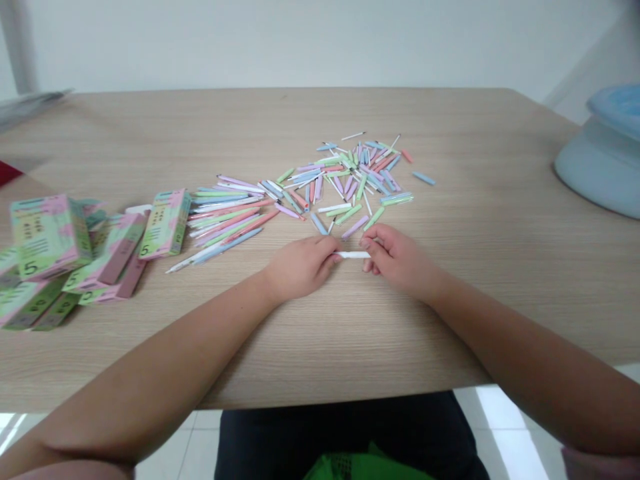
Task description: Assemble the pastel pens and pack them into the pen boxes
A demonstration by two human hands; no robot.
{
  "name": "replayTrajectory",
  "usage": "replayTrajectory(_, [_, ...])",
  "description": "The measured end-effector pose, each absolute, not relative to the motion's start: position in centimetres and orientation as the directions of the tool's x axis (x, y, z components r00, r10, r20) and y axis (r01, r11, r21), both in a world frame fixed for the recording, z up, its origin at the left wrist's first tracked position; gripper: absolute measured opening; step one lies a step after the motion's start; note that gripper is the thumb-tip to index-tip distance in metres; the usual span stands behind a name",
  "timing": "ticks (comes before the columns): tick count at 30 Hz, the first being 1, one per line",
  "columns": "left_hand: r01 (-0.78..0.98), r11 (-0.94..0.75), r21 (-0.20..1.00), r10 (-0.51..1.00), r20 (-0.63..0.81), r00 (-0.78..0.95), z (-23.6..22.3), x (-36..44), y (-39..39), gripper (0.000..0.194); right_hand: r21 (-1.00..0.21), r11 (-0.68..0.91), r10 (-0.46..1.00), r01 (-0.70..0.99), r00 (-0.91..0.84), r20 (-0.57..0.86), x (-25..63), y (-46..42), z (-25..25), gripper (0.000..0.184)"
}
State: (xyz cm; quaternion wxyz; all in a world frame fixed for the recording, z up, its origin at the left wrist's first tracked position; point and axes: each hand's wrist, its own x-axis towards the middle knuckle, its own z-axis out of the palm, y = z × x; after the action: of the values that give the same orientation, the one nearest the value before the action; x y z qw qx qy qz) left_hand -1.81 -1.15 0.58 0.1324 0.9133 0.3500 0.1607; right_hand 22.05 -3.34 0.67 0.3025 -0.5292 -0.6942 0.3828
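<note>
A slim white pen [354, 255] lies level between my two hands, just above the wood-grain table. One end is in the closed fingers of my left hand [305, 267]. At its other end, my right hand [397, 260] pinches with thumb and fingers; the tips of the pen are hidden. Just beyond my hands is a loose heap of pen parts [350, 175], with coloured caps, barrels and thin refills in pink, green, blue, purple and white. Left of the heap, a row of long, whole-looking pens [227, 213] lies side by side.
Several green-and-pink boxes [50, 237] are stacked at the left, with one box [165, 223] standing beside the pens. A pale blue rounded object [600, 160] sits at the right edge. At the far left are a red item [7, 173] and a grey plastic-looking sheet [30, 108].
</note>
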Motion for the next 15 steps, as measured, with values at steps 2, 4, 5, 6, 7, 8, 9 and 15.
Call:
replayTrajectory(2, [0.596,-0.712,0.372,0.689,0.204,0.696,0.6,-1.8,-1.3,0.021,-0.892,0.066,0.972,0.447,-0.23,-0.043,22.0,-3.3,0.5,0.02])
replayTrajectory(4, [0.599,-0.698,0.392,0.7,0.201,0.685,0.7,-1.8,-1.3,0.021,-0.896,0.074,0.969,0.437,-0.245,-0.039,22.1,-3.2,0.6,0.022])
replayTrajectory(5, [0.599,-0.69,0.405,0.706,0.198,0.68,0.7,-1.8,-1.3,0.022,-0.886,0.113,0.963,0.45,-0.27,-0.015,22.2,-3.2,0.7,0.023])
replayTrajectory(6, [0.597,-0.682,0.422,0.712,0.196,0.674,0.6,-1.8,-1.3,0.022,-0.866,0.166,0.953,0.472,-0.304,0.017,22.4,-3.2,0.8,0.022])
replayTrajectory(7, [0.593,-0.673,0.443,0.717,0.195,0.669,0.6,-1.9,-1.3,0.022,-0.837,0.226,0.938,0.499,-0.344,0.048,22.6,-3.2,1.0,0.019])
replayTrajectory(8, [0.585,-0.664,0.465,0.722,0.197,0.663,0.6,-1.9,-1.3,0.022,-0.798,0.289,0.918,0.528,-0.389,0.075,22.8,-3.2,1.2,0.015])
replayTrajectory(9, [0.577,-0.657,0.485,0.726,0.201,0.658,0.6,-1.9,-1.2,0.022,-0.752,0.355,0.896,0.556,-0.433,0.102,22.9,-3.2,1.4,0.014])
replayTrajectory(15, [0.548,-0.668,0.504,0.712,0.22,0.666,0.5,-1.9,-1.1,0.026,-0.458,0.641,0.764,0.616,-0.572,0.299,23.2,-3.1,2.1,0.02])
